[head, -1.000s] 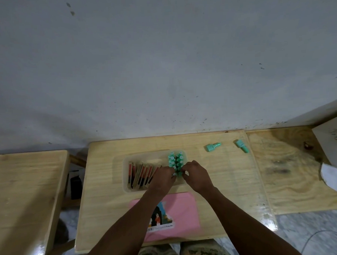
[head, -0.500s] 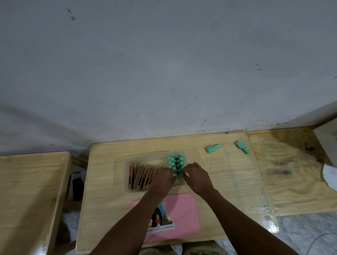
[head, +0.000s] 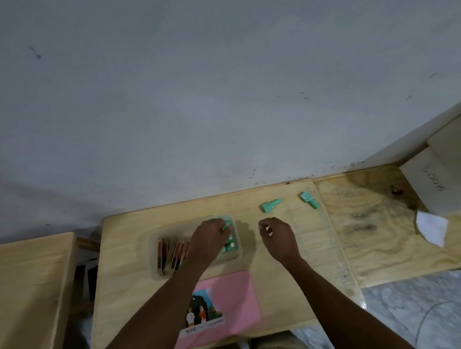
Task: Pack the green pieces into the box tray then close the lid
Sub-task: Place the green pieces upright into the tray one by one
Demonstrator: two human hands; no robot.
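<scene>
There is only one view, from a camera on the person's head. It looks forward and down, from above and quite near, at a wooden table which stands against a grey wall; the wall fills the upper half.

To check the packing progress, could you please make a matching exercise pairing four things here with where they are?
Things:
1. pink lid
2. left hand
3. right hand
4. loose green pieces

Places:
A. over bare table, right of the tray
B. on the table's far right part
C. flat, nearest the person
D. over the box tray

Pairs: 1-C, 2-D, 3-A, 4-B
</scene>
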